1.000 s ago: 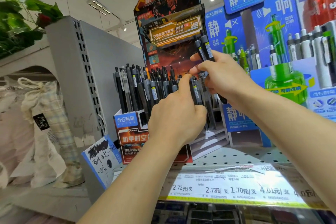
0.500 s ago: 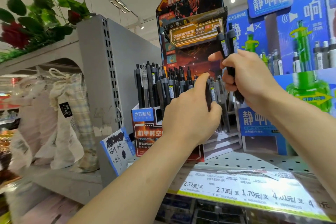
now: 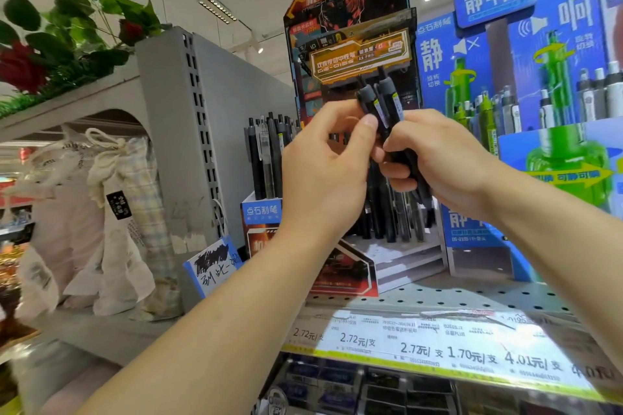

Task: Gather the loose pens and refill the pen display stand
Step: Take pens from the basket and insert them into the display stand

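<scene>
Two black pens (image 3: pixel 387 108) are gripped upright in the curled right hand (image 3: pixel 438 162), before the pen display stand (image 3: pixel 347 27). One is pinched by the left hand (image 3: pixel 323 172), thumb and fingers closed.

I see two black pens (image 3: pixel 387 108), grey caps up, tilted slightly left, held in front of pen display stand (image 3: pixel 350 44). Stand on perforated shelf (image 3: pixel 472 296); black pens upright in its left compartment (image 3: pixel 266 158).
</scene>
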A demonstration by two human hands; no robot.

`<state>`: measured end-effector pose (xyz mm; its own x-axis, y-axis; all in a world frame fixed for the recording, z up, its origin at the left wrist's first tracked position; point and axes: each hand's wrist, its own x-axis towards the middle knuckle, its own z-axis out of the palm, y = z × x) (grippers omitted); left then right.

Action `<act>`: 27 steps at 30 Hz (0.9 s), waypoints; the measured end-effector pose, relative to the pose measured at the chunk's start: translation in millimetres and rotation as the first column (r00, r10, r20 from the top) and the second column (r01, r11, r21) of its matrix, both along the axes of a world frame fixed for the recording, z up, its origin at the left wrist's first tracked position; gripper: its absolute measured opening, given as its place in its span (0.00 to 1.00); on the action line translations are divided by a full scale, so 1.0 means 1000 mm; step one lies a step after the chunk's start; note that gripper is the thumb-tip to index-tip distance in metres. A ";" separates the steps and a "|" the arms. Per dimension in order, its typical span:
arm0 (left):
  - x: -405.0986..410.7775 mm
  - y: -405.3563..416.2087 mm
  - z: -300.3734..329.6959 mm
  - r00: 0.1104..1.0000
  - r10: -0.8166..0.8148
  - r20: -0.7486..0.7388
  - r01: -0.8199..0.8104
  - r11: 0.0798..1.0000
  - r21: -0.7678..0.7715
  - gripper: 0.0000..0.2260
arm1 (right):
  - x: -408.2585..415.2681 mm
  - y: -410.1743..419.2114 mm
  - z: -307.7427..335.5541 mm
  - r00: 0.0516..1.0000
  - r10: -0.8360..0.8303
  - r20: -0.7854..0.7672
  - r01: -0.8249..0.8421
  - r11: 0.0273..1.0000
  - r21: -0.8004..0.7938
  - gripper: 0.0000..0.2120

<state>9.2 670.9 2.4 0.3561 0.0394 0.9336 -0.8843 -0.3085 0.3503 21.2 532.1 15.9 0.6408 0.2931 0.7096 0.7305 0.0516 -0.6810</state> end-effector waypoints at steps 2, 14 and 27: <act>0.003 0.003 -0.002 1.000 0.006 -0.025 -0.006 1.000 -0.009 0.04 | 0.000 0.000 -0.001 1.000 -0.007 -0.004 0.007 0.998 -0.055 0.14; 0.004 0.010 0.007 0.995 -0.088 -0.053 0.086 0.995 -0.040 0.05 | 0.003 0.000 -0.003 0.998 0.017 -0.068 -0.029 0.984 -0.175 0.18; 0.010 0.031 0.021 0.974 -0.195 -0.111 0.124 0.879 -0.461 0.03 | 0.003 -0.003 0.000 0.988 -0.142 -0.063 0.123 0.961 -0.248 0.16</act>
